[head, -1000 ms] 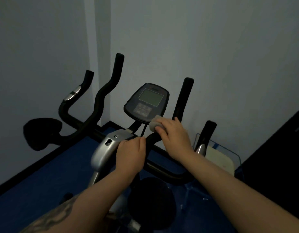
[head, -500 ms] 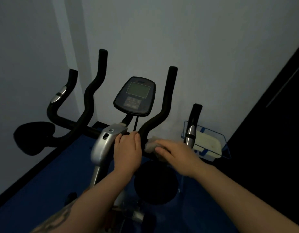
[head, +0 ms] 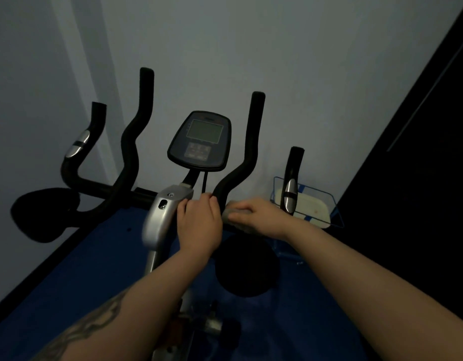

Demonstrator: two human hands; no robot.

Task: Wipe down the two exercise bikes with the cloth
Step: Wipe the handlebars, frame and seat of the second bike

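An exercise bike stands before me, with a console [head: 200,140], a silver stem [head: 160,217] and black curved handlebars [head: 251,142]. My left hand [head: 198,225] grips the handlebar's centre beside the stem. My right hand [head: 259,216] holds a grey cloth [head: 229,213] wrapped on the right part of the crossbar, just below the right upright grip. The outer right grip [head: 293,178] with a silver sensor rises past my right wrist. Only one bike is in view.
A dark saddle-like shape [head: 43,213] sits at the left by the wall. A clear blue-edged bin [head: 316,207] stands against the wall at the right. The floor [head: 69,282] is blue. A dark panel [head: 420,165] fills the right side.
My right hand slid the cloth down from beside the console to the crossbar on the right. The left hand kept its hold. The camera tilted, so the bike looks shifted.
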